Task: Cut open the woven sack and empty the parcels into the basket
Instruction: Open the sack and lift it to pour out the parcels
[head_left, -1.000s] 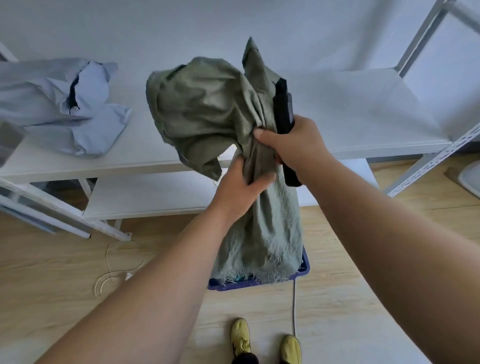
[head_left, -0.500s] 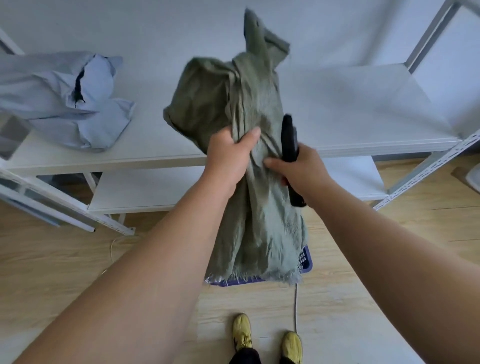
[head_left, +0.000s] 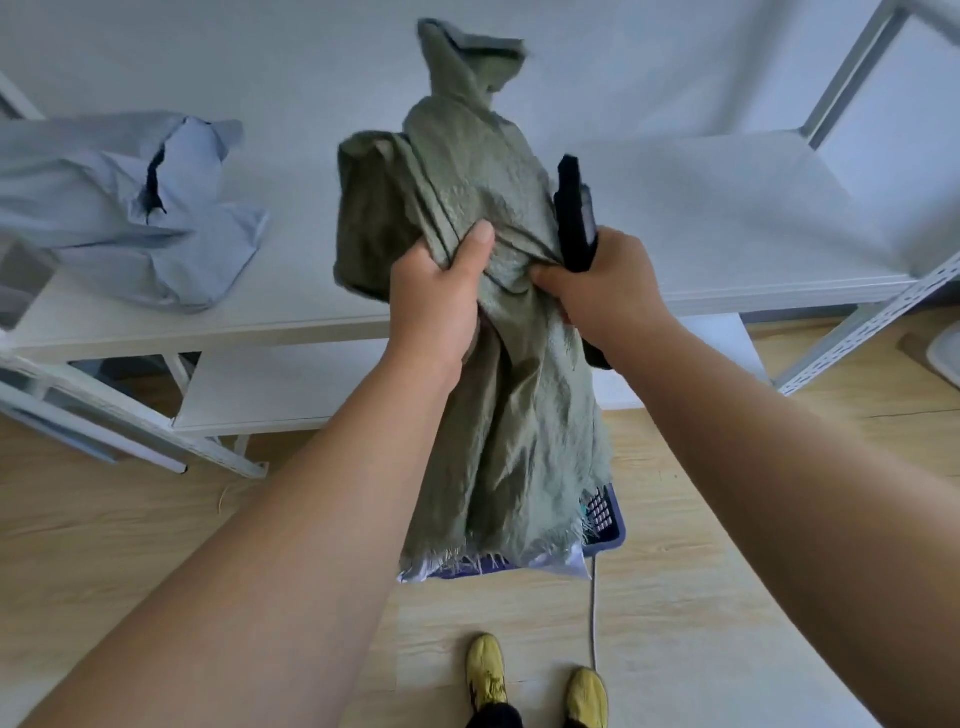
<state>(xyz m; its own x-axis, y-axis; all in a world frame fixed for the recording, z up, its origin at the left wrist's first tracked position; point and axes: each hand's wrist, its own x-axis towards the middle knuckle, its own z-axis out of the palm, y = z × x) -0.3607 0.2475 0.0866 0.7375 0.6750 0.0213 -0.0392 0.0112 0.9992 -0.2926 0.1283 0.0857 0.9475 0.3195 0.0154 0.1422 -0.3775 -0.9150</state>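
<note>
The olive-green woven sack (head_left: 524, 415) hangs upside down, its frayed cut mouth just over the blue basket (head_left: 605, 525) on the floor. My left hand (head_left: 436, 306) grips a bunch of the sack's cloth near its middle. My right hand (head_left: 602, 286) pinches the cloth beside it and also holds a black utility knife (head_left: 574, 218) upright against the sack. A pale plastic parcel (head_left: 550, 564) pokes out under the sack's mouth at the basket's rim. Most of the basket is hidden behind the sack.
A white metal shelf (head_left: 727, 218) stands behind the sack, with a lower board beneath it. A crumpled light-blue bag (head_left: 130, 213) lies on the shelf at the left. A white cable (head_left: 594, 613) runs over the wooden floor. My yellow shoes (head_left: 535, 680) are below.
My left hand climbed from below the right hand to a higher grip on the sack. The sack's top end was lifted higher, and a pale parcel now shows beneath its mouth.
</note>
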